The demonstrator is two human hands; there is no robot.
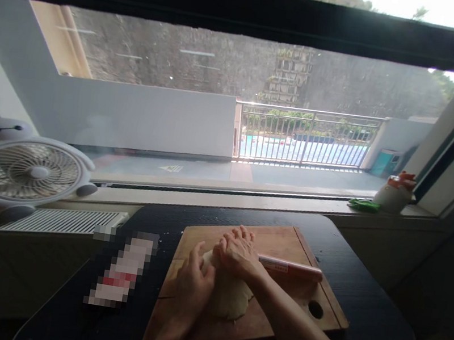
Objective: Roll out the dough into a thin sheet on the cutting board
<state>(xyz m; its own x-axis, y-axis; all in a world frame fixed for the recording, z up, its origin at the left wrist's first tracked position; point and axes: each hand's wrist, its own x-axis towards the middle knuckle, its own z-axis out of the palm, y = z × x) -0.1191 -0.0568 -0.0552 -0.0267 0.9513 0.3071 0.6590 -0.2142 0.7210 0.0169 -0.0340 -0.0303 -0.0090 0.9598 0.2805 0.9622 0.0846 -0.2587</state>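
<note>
A lump of pale dough point(229, 299) lies on a wooden cutting board point(276, 241). On its far part lies my right hand point(238, 252), its fingers bent over the dough and partly hiding it. Against the left side of the dough is my left hand point(194, 280), with its fingers stretched out and the thumb apart. Just right of my right hand, a reddish-brown rolling pin point(293, 268) with a pale label rests on the board; its left end is behind my hand. Near the board's right corner is a round dark hole.
The board sits on a dark table point(362, 295). A blurred-out pale and red item point(119, 276) lies left of it. A white fan point(37, 171) stands at the left by the window. On the sill at right are a white pot point(392, 197) and something green point(363, 205).
</note>
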